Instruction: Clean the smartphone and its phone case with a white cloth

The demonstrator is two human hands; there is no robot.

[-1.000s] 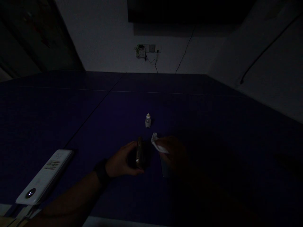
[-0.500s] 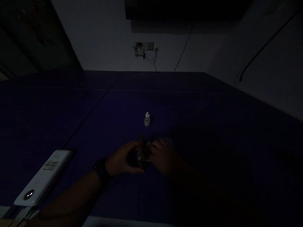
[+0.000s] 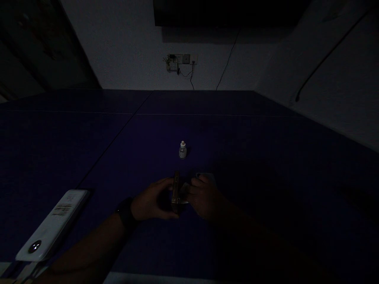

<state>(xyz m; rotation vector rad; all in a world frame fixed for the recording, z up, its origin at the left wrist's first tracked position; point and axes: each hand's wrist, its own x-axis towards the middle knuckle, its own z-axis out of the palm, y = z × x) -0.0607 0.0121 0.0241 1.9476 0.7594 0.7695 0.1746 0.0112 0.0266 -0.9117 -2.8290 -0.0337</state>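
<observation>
Holding: my left hand (image 3: 148, 203) has a thin dark thing, a phone (image 3: 175, 192) by its looks, stood up on its narrow edge.
Left fingers: curled round it, thumb at the end near me and the others toward the far end, with a gap by my palm.
Long side: it runs away from me, toward the small bottle (image 3: 182, 150), and one flat face looks to my right.
Right fingers: bunched up in my right hand (image 3: 205, 199), pinching a bit of white cloth (image 3: 184, 188).
Phone spot: between my two hands, low in front of me. My left hand is nearer, as it touches the phone. The cloth sits right by the other face; it is too dark to tell if they touch.
Past my knuckles: a flat pale thing (image 3: 211, 177) peeks out from under my right hand, on the bench (image 3: 148, 150).
Bottle: upright, beyond both hands, white cap on top.
Far left: a long white power bank (image 3: 53, 225) lies flat, well apart from my fingers.
</observation>
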